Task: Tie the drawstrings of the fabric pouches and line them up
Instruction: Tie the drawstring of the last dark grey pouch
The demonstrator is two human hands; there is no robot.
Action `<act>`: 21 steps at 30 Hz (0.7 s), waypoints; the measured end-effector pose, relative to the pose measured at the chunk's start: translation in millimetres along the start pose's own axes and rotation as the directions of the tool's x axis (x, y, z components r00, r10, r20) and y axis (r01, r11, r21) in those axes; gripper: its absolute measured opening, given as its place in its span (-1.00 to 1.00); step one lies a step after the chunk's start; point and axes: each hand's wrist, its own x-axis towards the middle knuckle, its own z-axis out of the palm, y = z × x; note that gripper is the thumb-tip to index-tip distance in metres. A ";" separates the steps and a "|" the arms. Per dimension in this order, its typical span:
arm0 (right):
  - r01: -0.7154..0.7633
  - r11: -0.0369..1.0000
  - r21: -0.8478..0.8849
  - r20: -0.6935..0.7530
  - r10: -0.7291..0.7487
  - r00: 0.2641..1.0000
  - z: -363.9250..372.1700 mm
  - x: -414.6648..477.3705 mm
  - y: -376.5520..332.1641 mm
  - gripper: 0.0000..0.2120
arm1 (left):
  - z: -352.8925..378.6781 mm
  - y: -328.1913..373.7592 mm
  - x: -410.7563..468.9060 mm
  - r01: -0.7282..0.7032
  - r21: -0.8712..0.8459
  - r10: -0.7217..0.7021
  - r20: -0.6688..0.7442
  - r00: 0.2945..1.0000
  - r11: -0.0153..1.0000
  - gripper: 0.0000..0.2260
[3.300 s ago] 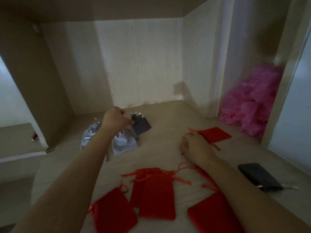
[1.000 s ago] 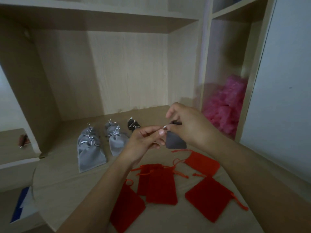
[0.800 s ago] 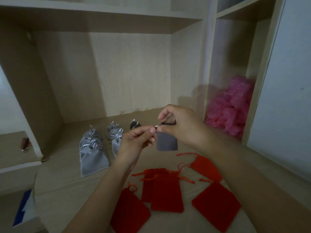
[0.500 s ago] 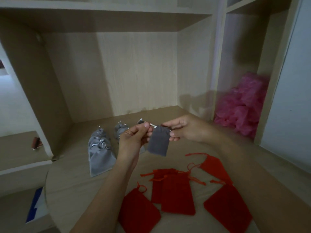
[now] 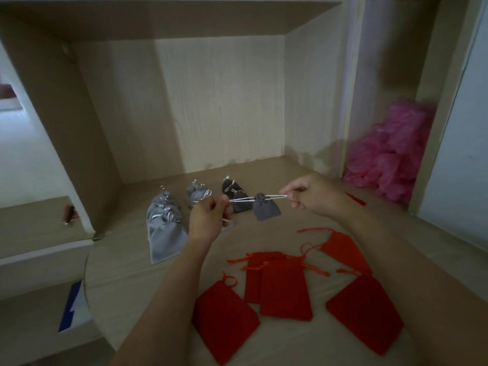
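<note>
A small dark grey pouch (image 5: pixel 266 211) hangs in the air between my hands, its mouth bunched tight. My left hand (image 5: pixel 208 216) pinches the silver drawstring (image 5: pixel 241 199) on its left side. My right hand (image 5: pixel 311 194) pinches the drawstring's right end, and the string is stretched taut. Behind them, tied light grey pouches (image 5: pixel 165 228) lie in a column, with more tied grey pouches (image 5: pixel 198 194) and dark ones (image 5: pixel 235 194) beside them. Several flat red pouches (image 5: pixel 284 286) with loose red strings lie on the wooden shelf (image 5: pixel 126 265) in front.
The work surface is a wooden cubby with a back wall and side panels. A heap of pink plastic (image 5: pixel 390 154) fills the right compartment. A small dark object (image 5: pixel 69 213) lies on the lower left ledge. A blue and white item (image 5: pixel 72 305) sits below the shelf's front left edge.
My hands have drawn apart, pulling the silver drawstrings outward. The grey pouch's mouth has gone from flat and open to cinched.
</note>
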 end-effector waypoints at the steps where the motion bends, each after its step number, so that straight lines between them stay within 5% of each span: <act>1: 0.004 1.000 -0.026 0.016 -0.004 1.000 -1.3 -0.3 1.0 -0.81 | -1.2 -1.8 1.3 -0.007 0.045 0.008 -0.011 1.000 0.999 -0.73; 6: 0.022 0.997 -0.071 0.082 -0.016 0.996 1.2 -4.0 -1.3 -0.79 | -3.6 -2.2 3.8 0.014 0.093 -0.005 -0.103 0.995 0.996 -0.68; 10: 0.030 0.991 -0.131 0.006 -0.030 1.000 0.4 -3.5 -5.6 -0.83 | 0.1 5.4 -2.8 0.138 -0.301 -0.125 0.061 0.990 0.943 -0.77; 13: 0.062 0.997 -0.042 -0.023 -0.063 0.998 -7.8 -7.0 -2.1 -0.81 | -0.6 20.5 -6.4 0.202 -0.645 -0.125 0.163 0.979 0.737 -0.76; 15: 0.030 0.977 0.213 -0.040 -0.021 0.999 -10.4 -8.8 -3.5 -0.78 | -4.2 26.8 -8.9 0.281 -0.810 -0.098 0.271 0.958 0.515 -0.74; 16: -0.004 0.904 0.427 -0.030 0.018 0.999 -8.7 -8.5 -6.8 -0.79 | -5.9 28.5 -10.5 0.326 -0.851 -0.077 0.324 0.943 0.413 -0.76; 18: -0.074 0.562 0.824 0.036 0.079 0.996 -1.0 -8.1 -19.0 -0.79 | -5.0 30.2 -14.4 0.385 -0.870 -0.004 0.404 0.915 0.308 -0.82; 21: -0.142 0.198 0.970 0.121 0.116 0.986 12.0 -11.0 -36.1 -0.74 | 2.2 31.0 -18.1 0.397 -0.841 0.006 0.429 0.903 0.367 -0.85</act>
